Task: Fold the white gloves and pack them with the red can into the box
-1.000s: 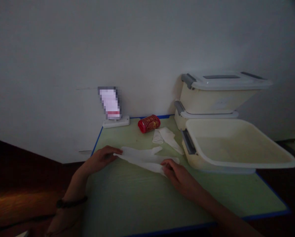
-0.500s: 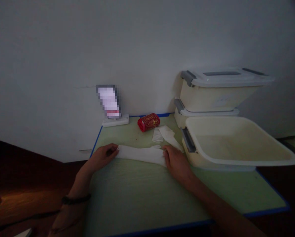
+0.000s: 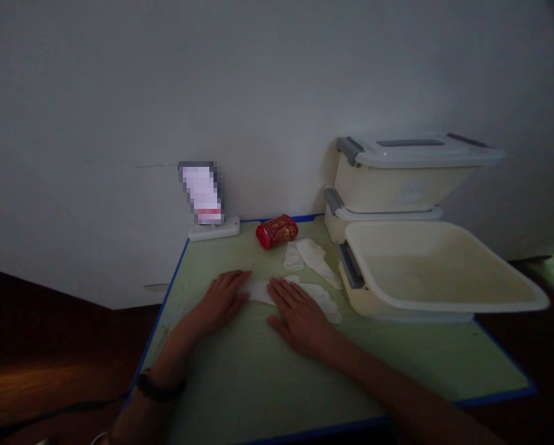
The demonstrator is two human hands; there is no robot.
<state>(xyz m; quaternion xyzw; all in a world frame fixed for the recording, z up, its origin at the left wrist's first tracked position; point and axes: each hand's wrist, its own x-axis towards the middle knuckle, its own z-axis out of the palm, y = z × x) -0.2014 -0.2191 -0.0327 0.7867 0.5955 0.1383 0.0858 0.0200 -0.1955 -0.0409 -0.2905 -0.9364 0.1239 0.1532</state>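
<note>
White glove [image 3: 324, 299] is lying flat at frame centre. Right hand [image 3: 302, 320] is resting palm-down across it, unclenched; left hand [image 3: 221, 300] is covering its left end, thumb and fingers apart. Open bin [image 3: 444, 266] is standing at right. Second glove [image 3: 312, 256] and red roll [image 3: 277, 232] are lying beyond, above centre.

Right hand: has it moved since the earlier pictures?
Yes. Judged against the open bin, the right hand has moved left, farther from the bin's grey handle, and its fingers now lie outstretched over the white glove.
</note>
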